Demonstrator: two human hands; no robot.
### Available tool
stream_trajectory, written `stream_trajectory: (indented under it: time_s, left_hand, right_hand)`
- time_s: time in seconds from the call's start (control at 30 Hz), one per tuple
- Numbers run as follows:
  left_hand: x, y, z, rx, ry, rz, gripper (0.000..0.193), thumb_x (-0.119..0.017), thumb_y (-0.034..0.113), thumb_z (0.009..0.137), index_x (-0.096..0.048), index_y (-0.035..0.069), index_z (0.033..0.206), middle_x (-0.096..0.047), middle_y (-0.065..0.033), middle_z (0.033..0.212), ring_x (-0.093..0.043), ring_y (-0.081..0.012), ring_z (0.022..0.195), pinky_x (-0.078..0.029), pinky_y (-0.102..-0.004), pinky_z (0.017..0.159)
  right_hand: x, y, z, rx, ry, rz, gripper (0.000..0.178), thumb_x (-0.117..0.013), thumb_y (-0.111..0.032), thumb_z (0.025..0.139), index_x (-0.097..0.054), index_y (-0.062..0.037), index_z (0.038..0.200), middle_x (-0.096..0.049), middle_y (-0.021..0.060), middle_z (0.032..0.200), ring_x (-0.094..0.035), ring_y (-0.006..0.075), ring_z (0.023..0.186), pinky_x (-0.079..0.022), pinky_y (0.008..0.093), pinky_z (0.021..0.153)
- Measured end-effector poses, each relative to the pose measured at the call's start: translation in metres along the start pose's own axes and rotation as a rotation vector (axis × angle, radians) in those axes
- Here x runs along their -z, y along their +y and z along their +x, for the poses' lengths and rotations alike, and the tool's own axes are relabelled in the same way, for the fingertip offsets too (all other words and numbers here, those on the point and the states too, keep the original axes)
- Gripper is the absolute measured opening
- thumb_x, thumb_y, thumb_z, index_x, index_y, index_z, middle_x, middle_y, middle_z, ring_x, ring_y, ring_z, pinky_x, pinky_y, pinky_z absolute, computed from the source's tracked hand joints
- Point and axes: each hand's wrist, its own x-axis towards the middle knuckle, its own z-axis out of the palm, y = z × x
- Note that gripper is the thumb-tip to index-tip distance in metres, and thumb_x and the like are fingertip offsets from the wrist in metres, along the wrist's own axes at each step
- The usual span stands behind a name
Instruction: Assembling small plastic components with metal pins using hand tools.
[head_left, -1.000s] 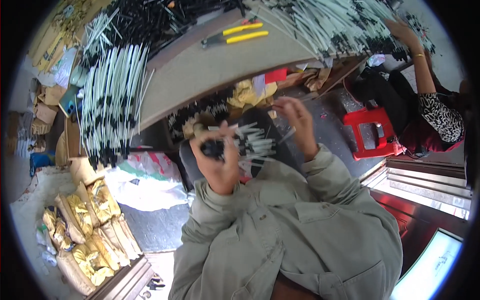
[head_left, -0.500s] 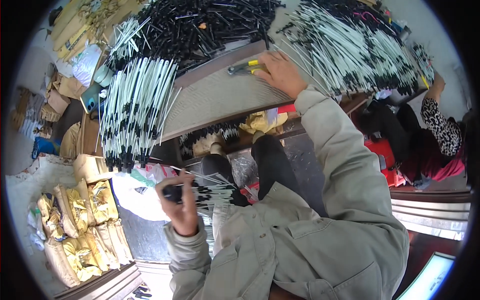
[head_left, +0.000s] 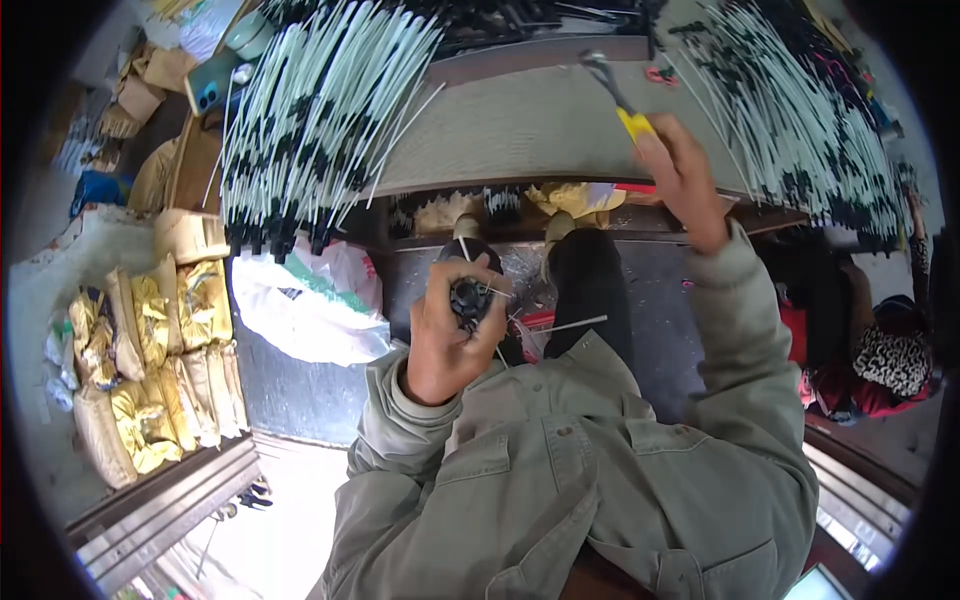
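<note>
While the desk (head_left: pixel 520 120) stretches across the front, carrying a pile of white rods (head_left: pixel 310 110) at its left, the left hand (head_left: pixel 445 345) is curled firmly around a bundle (head_left: pixel 468 298) above the lap, and the right hand (head_left: pixel 685 180) is closed on the handle of yellow-handled pliers (head_left: pixel 629 117) over the desk's near edge. This step seems one of gripping both, and the next move probably calls for a steady left hold. The bundle shows dark, clustered ends facing upward, with few thin white pieces sticking out unevenly.

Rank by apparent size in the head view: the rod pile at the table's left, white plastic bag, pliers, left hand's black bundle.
1. Left rod pile
2. White plastic bag
3. Pliers and black bundle: too alike to rank
</note>
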Motion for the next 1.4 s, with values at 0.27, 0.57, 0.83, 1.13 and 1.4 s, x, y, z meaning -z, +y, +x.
stream_trajectory:
  time_s: [0.27, 0.57, 0.83, 1.13, 1.4]
  left_hand:
    - [0.023, 0.004, -0.003, -0.187, -0.162, -0.055, 0.028, -0.057, -0.009, 0.070, -0.045, -0.001, 0.094, -0.056, -0.0125, 0.079, -0.059, -0.0278, 0.067, -0.048, -0.0402, 0.085]
    - [0.018, 0.001, -0.011, -0.157, -0.138, -0.058, 0.028, -0.055, -0.012, 0.071, -0.041, -0.002, 0.093, -0.050, -0.0096, 0.079, -0.054, -0.0174, 0.075, -0.043, -0.0395, 0.092]
    - [0.017, 0.002, -0.016, -0.115, -0.087, -0.053, 0.028, -0.055, -0.012, 0.071, -0.041, -0.002, 0.094, -0.050, -0.0102, 0.080, -0.055, -0.0172, 0.077, -0.043, -0.0412, 0.091]
    - [0.019, 0.008, -0.025, -0.053, -0.033, -0.012, 0.026, -0.054, -0.011, 0.070, -0.042, -0.001, 0.092, -0.050, -0.0077, 0.081, -0.050, -0.0117, 0.071, -0.046, -0.0311, 0.083]
    - [0.024, 0.014, -0.032, -0.095, -0.153, -0.005, 0.035, -0.061, -0.006, 0.065, -0.055, 0.000, 0.100, -0.059, -0.0108, 0.083, -0.060, -0.0210, 0.072, -0.046, -0.0274, 0.066]
  right_hand:
    - [0.002, -0.085, -0.038, 0.562, 0.031, -0.421, 0.024, -0.061, -0.008, 0.079, -0.055, -0.0079, 0.101, -0.049, 0.0106, 0.116, -0.051, 0.0247, 0.101, -0.037, 0.0415, 0.092]
    - [-0.011, -0.084, -0.036, 0.827, 0.463, -0.915, 0.050, -0.067, -0.035, 0.077, -0.044, -0.0165, 0.118, -0.040, -0.0045, 0.115, -0.042, 0.0129, 0.113, -0.017, 0.0484, 0.105]
    - [-0.027, -0.079, -0.042, 0.790, 0.541, -0.871, 0.038, -0.068, -0.032, 0.075, -0.050, -0.0178, 0.105, -0.040, -0.0034, 0.111, -0.043, 0.0118, 0.111, -0.016, 0.0518, 0.104]
    - [-0.039, -0.075, -0.069, 0.652, 0.287, -0.490, 0.030, -0.070, -0.012, 0.069, -0.052, -0.0110, 0.093, -0.044, 0.0031, 0.106, -0.051, 0.0187, 0.097, -0.037, 0.0426, 0.091]
    - [0.048, -0.096, -0.046, 0.405, -1.042, 0.092, 0.038, -0.063, -0.034, 0.079, -0.049, -0.0027, 0.096, -0.052, 0.0138, 0.101, -0.060, 0.0269, 0.082, -0.049, 0.0340, 0.067]
